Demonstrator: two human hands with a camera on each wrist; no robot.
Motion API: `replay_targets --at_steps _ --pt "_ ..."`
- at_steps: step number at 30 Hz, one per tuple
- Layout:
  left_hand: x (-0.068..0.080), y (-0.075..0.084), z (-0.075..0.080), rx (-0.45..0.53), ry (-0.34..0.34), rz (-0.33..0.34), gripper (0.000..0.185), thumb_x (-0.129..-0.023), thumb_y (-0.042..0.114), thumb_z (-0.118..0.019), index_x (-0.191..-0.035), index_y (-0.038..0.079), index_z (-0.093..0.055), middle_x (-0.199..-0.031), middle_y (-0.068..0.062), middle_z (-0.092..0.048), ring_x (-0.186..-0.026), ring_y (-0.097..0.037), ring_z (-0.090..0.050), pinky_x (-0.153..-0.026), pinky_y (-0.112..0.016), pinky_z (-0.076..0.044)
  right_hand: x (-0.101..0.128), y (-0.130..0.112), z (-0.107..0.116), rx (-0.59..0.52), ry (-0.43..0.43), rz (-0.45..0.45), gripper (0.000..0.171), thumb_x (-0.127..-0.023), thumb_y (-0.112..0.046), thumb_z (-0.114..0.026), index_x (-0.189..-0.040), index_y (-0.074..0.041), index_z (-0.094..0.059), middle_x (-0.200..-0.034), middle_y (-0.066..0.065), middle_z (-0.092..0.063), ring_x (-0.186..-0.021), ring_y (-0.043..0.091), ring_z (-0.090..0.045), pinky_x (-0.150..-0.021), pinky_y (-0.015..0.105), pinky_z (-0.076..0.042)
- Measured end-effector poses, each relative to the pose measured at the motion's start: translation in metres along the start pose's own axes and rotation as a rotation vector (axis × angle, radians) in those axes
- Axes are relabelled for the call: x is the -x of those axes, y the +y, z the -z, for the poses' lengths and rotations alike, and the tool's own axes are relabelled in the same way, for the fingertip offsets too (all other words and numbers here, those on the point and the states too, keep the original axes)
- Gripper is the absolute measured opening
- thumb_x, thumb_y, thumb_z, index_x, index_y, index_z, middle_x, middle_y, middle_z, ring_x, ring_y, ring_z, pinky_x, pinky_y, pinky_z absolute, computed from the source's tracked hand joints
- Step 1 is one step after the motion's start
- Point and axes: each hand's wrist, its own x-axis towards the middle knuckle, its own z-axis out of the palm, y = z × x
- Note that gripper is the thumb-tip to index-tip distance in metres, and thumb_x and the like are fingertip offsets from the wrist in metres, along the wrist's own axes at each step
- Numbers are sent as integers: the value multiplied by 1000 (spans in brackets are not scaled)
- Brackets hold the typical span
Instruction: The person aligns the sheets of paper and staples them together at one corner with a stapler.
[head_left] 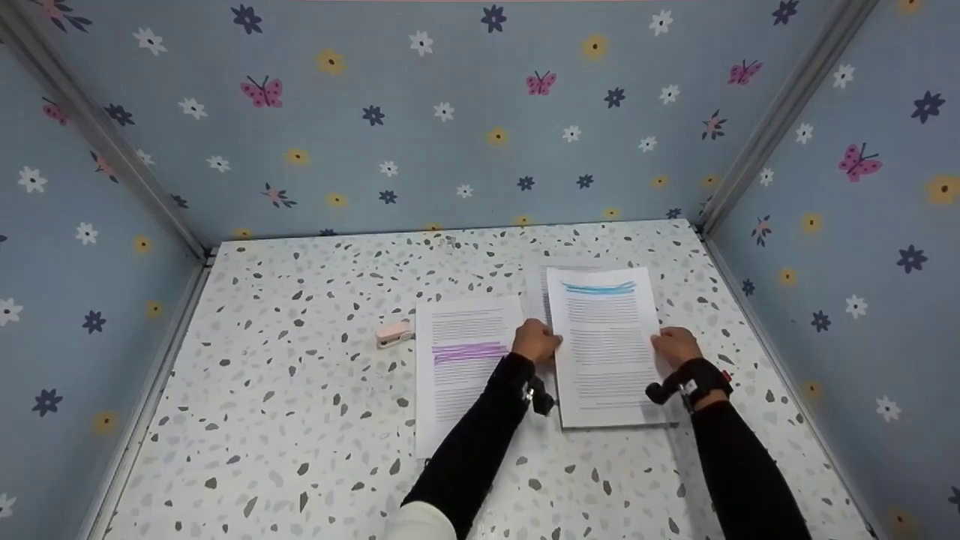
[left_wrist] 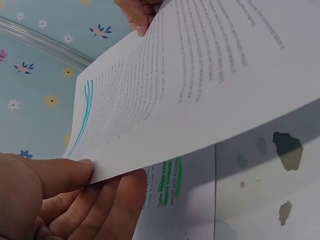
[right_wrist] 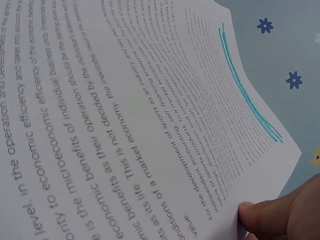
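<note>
Both hands hold up a printed sheet (head_left: 604,360) with blue highlighter strokes near its top. My left hand (head_left: 536,343) pinches its left edge, thumb on the printed face and fingers behind, as the left wrist view shows. On the opposite edge, my right hand (head_left: 677,346) grips with the thumb on top. Under the raised sheet lies another page (left_wrist: 175,215) with green highlighting, mostly hidden. To the left, a page with purple highlighting (head_left: 461,324) lies flat, partly covered by the left forearm.
A small pink stapler (head_left: 394,334) sits at the left edge of the purple-marked page. The speckled white tabletop (head_left: 300,420) is bounded by blue flower-patterned panels (head_left: 450,150) at the back and both sides.
</note>
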Motion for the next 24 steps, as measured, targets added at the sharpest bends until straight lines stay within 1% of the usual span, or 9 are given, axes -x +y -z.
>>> replay_targets --at_steps 2,5,7,9,12,15,18,22,24 --pt "-2 -2 1 13 0 4 40 -93 13 -68 -58 12 -50 -59 1 -49 -56 -15 -50 -52 -25 -38 -1 0 -1 -25 14 4 40 -105 -14 -47 -131 16 -53 -120 30 -59 -105 39 -54 -89 43 -45" --pt "-3 -4 4 24 3 11 41 -93 12 -68 -56 12 -48 -56 2 -46 -53 -14 -47 -50 -25 -37 -4 0 -2 -66 30 17 29 -104 -13 -49 -98 12 -61 -82 15 -58 -75 26 -50 -70 34 -40" --pt "-3 -4 6 25 19 10 41 -92 12 -68 -56 13 -49 -56 3 -46 -53 -13 -47 -51 -25 -37 -7 -1 -2 -83 30 31 32 -103 -13 -49 -75 2 -53 -66 4 -45 -60 18 -40 -61 30 -34" --pt "-1 -3 8 37 35 15 40 -91 13 -68 -56 13 -50 -57 2 -49 -54 -13 -51 -51 -24 -39 -9 -2 -2 -100 32 37 40 -103 -13 -49 -64 -9 -39 -58 -2 -31 -52 14 -29 -55 29 -29" --pt "1 0 13 82 52 25 35 -91 13 -68 -59 12 -54 -61 1 -56 -57 -14 -59 -53 -24 -46 -11 -6 -1 -120 37 31 43 -103 -14 -49 -63 -12 -35 -57 -3 -29 -51 13 -28 -55 28 -28" --pt "4 3 17 152 55 42 30 -90 11 -68 -62 11 -57 -65 -3 -62 -57 -16 -66 -54 -26 -53 -11 -12 -1 -121 62 25 34 -102 -14 -50 -70 -5 -48 -60 -2 -36 -55 15 -35 -56 29 -31" --pt "4 3 22 179 66 53 26 -89 9 -68 -64 8 -61 -68 -6 -67 -57 -17 -69 -55 -26 -56 -9 -19 -2 -127 75 19 25 -102 -14 -51 -84 2 -59 -62 -1 -40 -56 17 -39 -56 30 -33" --pt "6 3 30 207 66 66 21 -89 8 -67 -68 5 -65 -71 -8 -69 -59 -19 -71 -56 -27 -57 -5 -29 -4 -139 87 12 24 -102 -15 -51 -85 1 -57 -61 0 -39 -57 17 -39 -57 31 -34" --pt "8 2 36 239 58 69 21 -90 8 -65 -68 6 -64 -72 -9 -70 -61 -22 -73 -57 -28 -57 -2 -35 -6 -147 96 17 23 -102 -15 -51 -89 2 -59 -66 2 -44 -62 17 -43 -60 31 -36"
